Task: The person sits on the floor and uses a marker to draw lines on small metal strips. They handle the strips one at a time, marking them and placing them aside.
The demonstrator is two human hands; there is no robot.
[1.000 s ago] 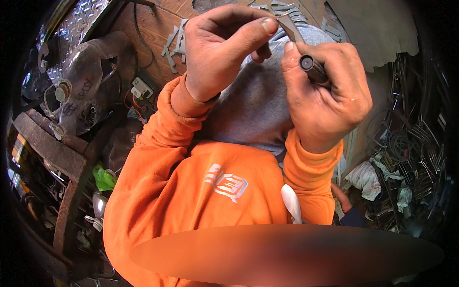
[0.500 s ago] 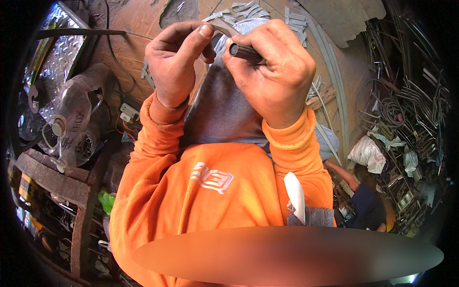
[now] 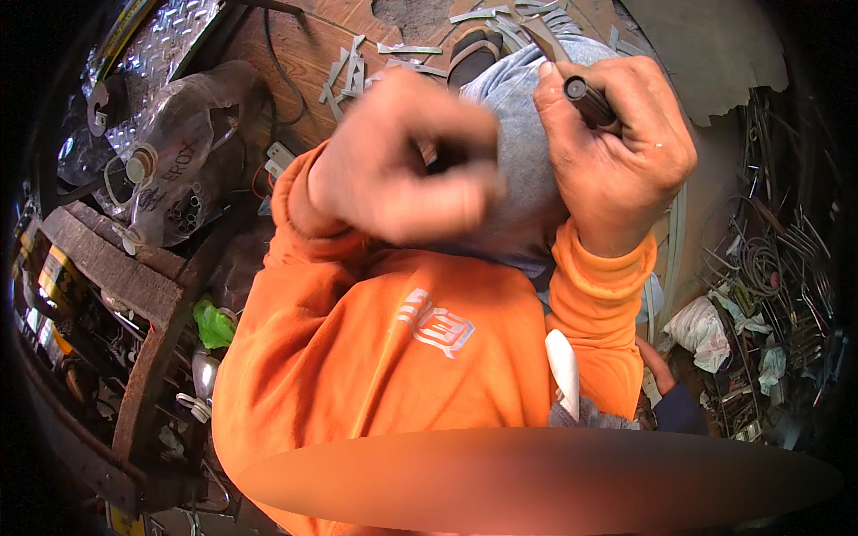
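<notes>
Head view is showing the right hand [image 3: 617,147] closing its fingers around a dark pen-like tool [image 3: 588,100], gripping it above a grey trouser knee [image 3: 523,116]. The left hand [image 3: 407,170] is blurring just beside it, fingers curled inward; whether it is holding anything cannot be told. Both orange sleeves [image 3: 603,313] are rising from the lower edge. A clear plastic bottle [image 3: 183,134] is lying at the left, and thin metal strips [image 3: 353,67] are littering the wooden floor [image 3: 304,45] near the top.
</notes>
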